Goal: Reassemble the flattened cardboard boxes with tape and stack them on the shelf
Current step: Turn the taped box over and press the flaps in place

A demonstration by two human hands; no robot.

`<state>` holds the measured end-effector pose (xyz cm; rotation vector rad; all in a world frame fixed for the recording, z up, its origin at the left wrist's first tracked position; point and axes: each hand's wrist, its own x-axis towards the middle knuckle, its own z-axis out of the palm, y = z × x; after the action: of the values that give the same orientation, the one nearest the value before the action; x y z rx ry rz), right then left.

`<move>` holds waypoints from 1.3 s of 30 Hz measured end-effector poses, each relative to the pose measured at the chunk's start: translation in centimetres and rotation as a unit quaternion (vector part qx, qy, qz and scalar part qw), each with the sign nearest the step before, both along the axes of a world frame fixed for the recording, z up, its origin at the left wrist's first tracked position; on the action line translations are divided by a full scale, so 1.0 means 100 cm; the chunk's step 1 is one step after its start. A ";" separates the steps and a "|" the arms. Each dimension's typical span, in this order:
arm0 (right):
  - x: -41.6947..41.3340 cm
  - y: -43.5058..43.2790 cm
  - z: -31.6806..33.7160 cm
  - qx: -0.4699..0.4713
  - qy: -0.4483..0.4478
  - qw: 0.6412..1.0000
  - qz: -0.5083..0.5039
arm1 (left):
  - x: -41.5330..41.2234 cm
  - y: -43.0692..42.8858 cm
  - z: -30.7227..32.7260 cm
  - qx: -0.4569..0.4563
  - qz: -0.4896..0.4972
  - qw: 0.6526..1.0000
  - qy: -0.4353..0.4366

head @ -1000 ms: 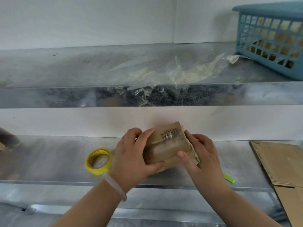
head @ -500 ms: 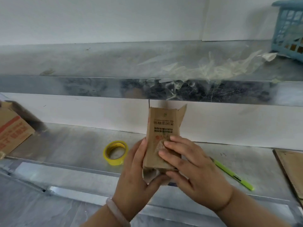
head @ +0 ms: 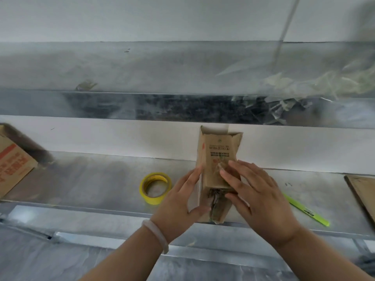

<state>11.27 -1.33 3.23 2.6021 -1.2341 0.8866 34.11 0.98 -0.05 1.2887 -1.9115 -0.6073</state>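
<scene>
Cardboard comes first: a brown carton with red print [head: 12, 165] sits on the grey metal lower shelf [head: 91, 179], well left of the small brown cardboard box with black print [head: 218, 159]. A yellow roll of tape [head: 155, 188] lies flat near the small box's left. The left hand [head: 180, 203], with a white bangle [head: 156, 236] at the wrist, grips the small box's left wall, fingers long against it and thumb curled round its lower front. The small box is upright at the shelf's front edge, its top open. The right hand [head: 257, 201] presses spread, nearly straight fingers on its front face. A green pen-like tool [head: 306, 211] lies right of the small box, a flat brown cardboard sheet [head: 363, 191] further right, and crumpled clear tape scraps [head: 324, 82] above and right.
</scene>
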 end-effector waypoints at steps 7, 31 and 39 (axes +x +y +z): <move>0.015 0.018 0.004 0.018 0.003 0.999 -0.033 | 0.089 0.000 -0.047 -0.029 0.132 0.975 -0.177; 0.166 0.054 0.026 0.287 -0.234 0.916 -0.154 | 0.110 0.016 0.044 -0.052 -0.039 0.997 -0.035; 0.171 0.050 0.044 0.340 -0.250 0.888 -0.181 | 0.121 0.020 0.057 -0.091 -0.046 0.990 -0.094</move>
<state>28.37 3.70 7.59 2.4834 -2.4654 1.2650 46.20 3.01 5.70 1.1819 -2.1367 -0.3567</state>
